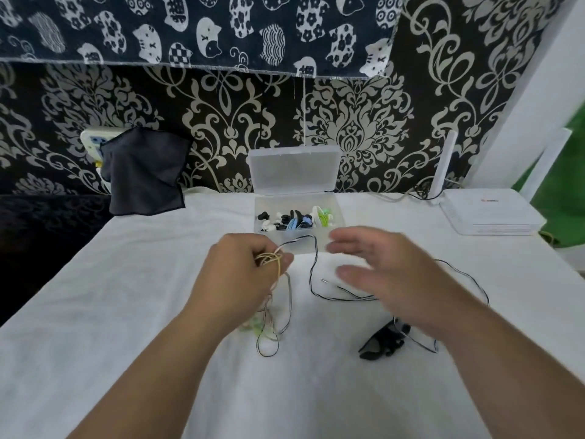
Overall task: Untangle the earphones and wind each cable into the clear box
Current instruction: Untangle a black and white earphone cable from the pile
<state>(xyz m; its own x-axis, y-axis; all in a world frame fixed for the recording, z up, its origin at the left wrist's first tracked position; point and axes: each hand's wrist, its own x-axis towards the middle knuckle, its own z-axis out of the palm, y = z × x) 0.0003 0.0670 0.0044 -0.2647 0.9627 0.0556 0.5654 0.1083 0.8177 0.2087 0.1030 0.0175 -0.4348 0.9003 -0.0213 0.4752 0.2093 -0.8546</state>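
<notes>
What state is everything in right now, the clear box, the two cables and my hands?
Clear plastic box with hinged lid: open, lid upright, small earphone pieces inside.
Pale yellowish earphone cable: partly looped at the left hand, the rest hanging to the table.
Thin black cable: loose, unwound, outside the box.
Left hand: grips the pale cable.
Right hand: open, holding nothing, blurred.

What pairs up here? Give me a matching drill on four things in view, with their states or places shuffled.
1. left hand
2. right hand
3. clear box
4. dark cloth

A. lid raised, small coloured pieces inside
B. fingers spread, holding nothing
C. draped at the far left
D. grips a pale cable bundle

Pairs: 1-D, 2-B, 3-A, 4-C
</notes>
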